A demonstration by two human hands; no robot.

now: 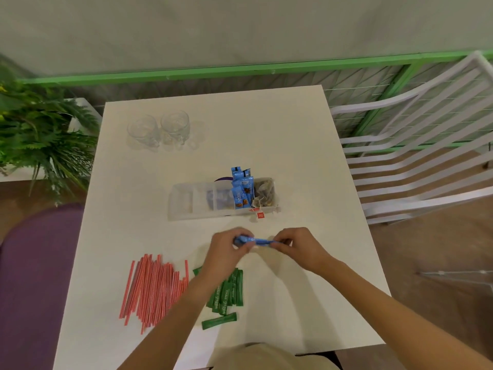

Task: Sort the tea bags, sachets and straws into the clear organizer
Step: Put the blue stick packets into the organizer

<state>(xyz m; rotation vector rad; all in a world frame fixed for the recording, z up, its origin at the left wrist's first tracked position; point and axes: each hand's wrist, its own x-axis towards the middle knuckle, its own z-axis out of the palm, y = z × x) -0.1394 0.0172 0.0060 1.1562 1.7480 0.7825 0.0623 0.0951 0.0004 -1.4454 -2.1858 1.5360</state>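
One white table (266,129) beside leafy fern (37,134)

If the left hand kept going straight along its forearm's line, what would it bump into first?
Likely the clear organizer, at its front wall near the tea bags; the height of the left hand, which grips a blue sachet, is unclear.

White table (293,145), grey wall (240,28), white chair (416,156), fern (40,134).
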